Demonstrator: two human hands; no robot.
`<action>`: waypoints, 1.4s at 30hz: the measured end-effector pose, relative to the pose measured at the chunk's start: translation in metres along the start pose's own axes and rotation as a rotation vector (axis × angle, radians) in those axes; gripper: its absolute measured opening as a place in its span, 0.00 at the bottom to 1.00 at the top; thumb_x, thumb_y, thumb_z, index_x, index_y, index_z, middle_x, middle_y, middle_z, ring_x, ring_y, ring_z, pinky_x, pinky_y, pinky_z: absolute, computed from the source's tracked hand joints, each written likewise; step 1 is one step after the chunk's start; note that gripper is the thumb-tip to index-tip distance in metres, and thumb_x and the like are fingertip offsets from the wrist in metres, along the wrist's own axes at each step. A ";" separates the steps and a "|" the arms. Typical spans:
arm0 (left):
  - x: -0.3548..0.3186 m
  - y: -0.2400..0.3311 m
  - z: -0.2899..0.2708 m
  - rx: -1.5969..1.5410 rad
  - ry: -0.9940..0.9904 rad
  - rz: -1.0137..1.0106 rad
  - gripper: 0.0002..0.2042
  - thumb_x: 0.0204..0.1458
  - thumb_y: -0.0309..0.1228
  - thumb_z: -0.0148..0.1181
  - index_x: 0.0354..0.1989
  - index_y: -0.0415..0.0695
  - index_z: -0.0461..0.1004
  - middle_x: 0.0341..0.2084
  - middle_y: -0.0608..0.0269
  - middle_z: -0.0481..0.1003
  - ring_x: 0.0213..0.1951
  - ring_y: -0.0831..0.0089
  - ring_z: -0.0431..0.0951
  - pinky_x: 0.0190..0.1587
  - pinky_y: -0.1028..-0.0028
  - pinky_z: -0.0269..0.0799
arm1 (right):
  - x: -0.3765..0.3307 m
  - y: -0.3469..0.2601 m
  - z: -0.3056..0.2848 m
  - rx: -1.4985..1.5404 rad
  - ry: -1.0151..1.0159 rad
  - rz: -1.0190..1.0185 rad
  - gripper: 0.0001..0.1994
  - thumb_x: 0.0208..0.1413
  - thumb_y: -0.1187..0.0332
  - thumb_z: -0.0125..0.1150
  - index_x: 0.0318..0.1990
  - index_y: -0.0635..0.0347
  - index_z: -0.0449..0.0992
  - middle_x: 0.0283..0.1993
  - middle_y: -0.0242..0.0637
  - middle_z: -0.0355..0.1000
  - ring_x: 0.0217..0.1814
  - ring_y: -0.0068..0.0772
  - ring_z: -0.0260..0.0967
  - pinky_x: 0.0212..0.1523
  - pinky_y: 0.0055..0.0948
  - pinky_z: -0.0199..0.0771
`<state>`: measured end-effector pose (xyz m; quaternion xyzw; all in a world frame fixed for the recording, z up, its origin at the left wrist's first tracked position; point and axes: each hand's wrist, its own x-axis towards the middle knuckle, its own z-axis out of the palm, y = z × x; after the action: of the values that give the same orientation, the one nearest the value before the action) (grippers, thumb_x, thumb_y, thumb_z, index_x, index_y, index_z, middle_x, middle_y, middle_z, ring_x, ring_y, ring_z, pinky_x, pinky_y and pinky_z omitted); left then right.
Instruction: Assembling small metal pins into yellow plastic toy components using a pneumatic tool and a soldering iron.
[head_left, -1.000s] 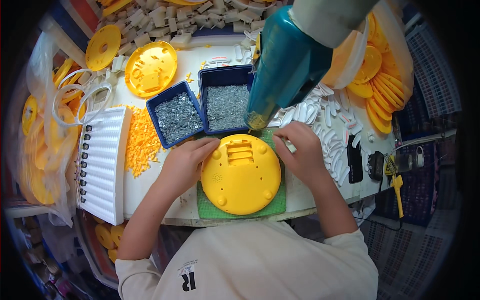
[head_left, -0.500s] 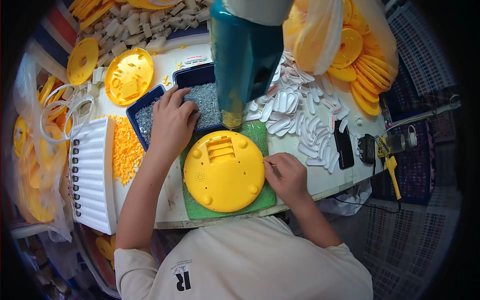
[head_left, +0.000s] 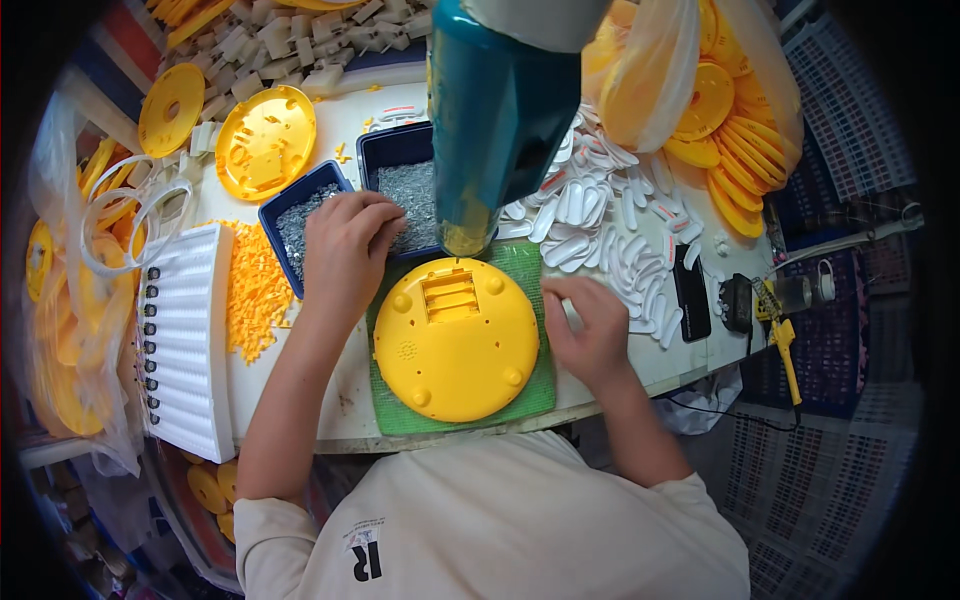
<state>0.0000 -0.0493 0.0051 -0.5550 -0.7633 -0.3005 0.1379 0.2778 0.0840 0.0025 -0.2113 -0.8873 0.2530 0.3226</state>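
A round yellow plastic housing [head_left: 455,365] lies on a green mat [head_left: 540,395], its rectangular battery recess facing up near the far edge. Above it hangs the tip of a teal powered tool [head_left: 500,130], close to the housing's far rim. My left hand [head_left: 350,240] is over two dark blue bins [head_left: 372,145] full of small grey metal pieces that look like screws [head_left: 408,185]. Its fingers are drawn together, and what they hold is hidden. Just off the housing's right edge, my right hand [head_left: 592,330] has thumb and forefinger pinched; any small thing in them cannot be made out.
Small orange parts [head_left: 255,300] lie beside a white ribbed tray [head_left: 190,340] at left. White oval pieces [head_left: 580,205], a black phone [head_left: 692,292] and a yellow-handled soldering iron [head_left: 787,355] are at right. Bagged yellow discs [head_left: 735,150] stand behind; another housing [head_left: 265,142] lies at back left.
My left hand's fingers have gone from spread in the screws to drawn together. My right hand has come slightly away from the housing's edge. The whole view has shifted a little.
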 end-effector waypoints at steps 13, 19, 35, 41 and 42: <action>-0.114 0.036 -0.054 -0.610 -0.010 -0.670 0.04 0.59 0.20 0.66 0.41 0.36 0.81 0.39 0.60 0.82 0.43 0.73 0.81 0.49 0.73 0.75 | 0.121 0.045 0.086 -0.296 -0.223 -0.253 0.03 0.56 0.71 0.66 0.37 0.57 0.79 0.37 0.40 0.75 0.43 0.49 0.75 0.47 0.45 0.74; -0.133 0.041 -0.033 -0.667 0.011 -0.689 0.06 0.59 0.23 0.66 0.43 0.38 0.81 0.40 0.55 0.83 0.46 0.58 0.82 0.52 0.65 0.77 | 0.124 0.007 0.074 -0.198 -0.219 -0.251 0.06 0.53 0.72 0.71 0.37 0.57 0.80 0.39 0.38 0.76 0.47 0.46 0.73 0.51 0.43 0.73; -0.104 0.040 -0.042 -0.399 0.045 -0.291 0.16 0.56 0.16 0.60 0.54 0.39 0.78 0.54 0.51 0.78 0.58 0.51 0.77 0.61 0.59 0.72 | 0.109 0.009 0.066 0.128 -0.315 0.165 0.08 0.57 0.77 0.67 0.44 0.63 0.81 0.40 0.40 0.79 0.40 0.35 0.78 0.42 0.33 0.77; 0.002 0.006 0.001 -0.101 -0.067 -0.007 0.12 0.54 0.26 0.69 0.47 0.45 0.81 0.52 0.60 0.79 0.60 0.55 0.75 0.65 0.56 0.66 | 0.081 -0.004 0.032 0.162 -0.145 0.054 0.08 0.59 0.76 0.69 0.45 0.65 0.81 0.41 0.37 0.81 0.41 0.26 0.78 0.45 0.27 0.77; 0.006 0.001 0.008 -0.105 -0.065 0.000 0.12 0.54 0.26 0.69 0.47 0.45 0.81 0.52 0.60 0.79 0.60 0.55 0.75 0.65 0.56 0.66 | 0.070 -0.007 0.022 0.157 -0.138 0.055 0.08 0.59 0.76 0.69 0.45 0.65 0.81 0.41 0.37 0.81 0.41 0.26 0.78 0.45 0.27 0.77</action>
<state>-0.0003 -0.0394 0.0022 -0.5711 -0.7505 -0.3219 0.0840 0.2123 0.1088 0.0246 -0.1917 -0.8788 0.3442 0.2692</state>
